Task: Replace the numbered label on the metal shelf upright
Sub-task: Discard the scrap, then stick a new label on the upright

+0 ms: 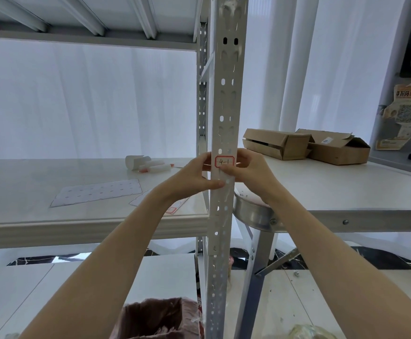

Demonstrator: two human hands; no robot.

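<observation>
A white perforated metal upright [227,99] runs down the middle of the view. A small white label [224,161] with a red border and the handwriting "4-1" sits on its front face at shelf height. My left hand [194,177] grips the upright from the left, thumb on the front just below the label. My right hand [251,172] wraps around from the right, its thumb tip touching the label's lower edge. Both hands press against the upright beside the label.
On the shelf [53,223] to the left lie a sheet of blank labels [97,192], white marker pens [150,166] and a loose red-bordered label [171,210]. Two open cardboard boxes [304,145] stand on the table [346,192] at right. A brown-lined bin [158,319] is below.
</observation>
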